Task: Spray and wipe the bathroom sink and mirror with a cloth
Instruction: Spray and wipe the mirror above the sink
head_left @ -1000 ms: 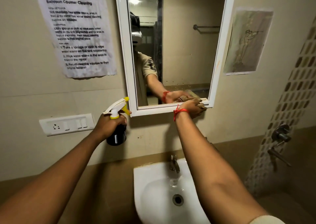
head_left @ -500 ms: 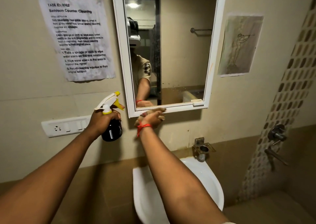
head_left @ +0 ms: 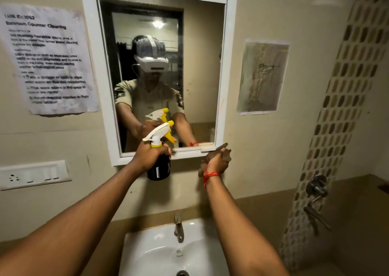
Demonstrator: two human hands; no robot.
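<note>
In the left hand (head_left: 148, 154), raised before the lower edge of the mirror (head_left: 202, 69): one spray bottle (head_left: 159, 166), dark body, white trigger head with yellow nozzle and collar. The hand was clenched round the neck just under the collar, the body hanging below the fist and the nozzle pointing up toward the glass. Judged rigid plastic, light to moderate depending on fill, which the dark body hid; likely slick if wet. Best hold judged to be the neck, as taken, with a finger free for the trigger.

In the right hand (head_left: 215, 160), just beside the mirror's lower right corner and to the right of the left hand: one cloth (head_left: 225, 152), brownish, bunched in a closed fist, only a fold showing above the knuckles. Judged soft, limp and light; it would take any shape, so best gathered into a pad under the palm for wiping. A red thread (head_left: 209, 175) circled that wrist.

Above both hands: the mirror, white frame, glass streaked and hazy in its upper part. Judged hard, smooth and fragile; to be pressed flat and evenly, never at the frame's edge.

Below both hands, between the forearms: one white sink (head_left: 151, 252) with a metal tap (head_left: 179, 229). Judged glazed, hard and slippery when wet.
</note>
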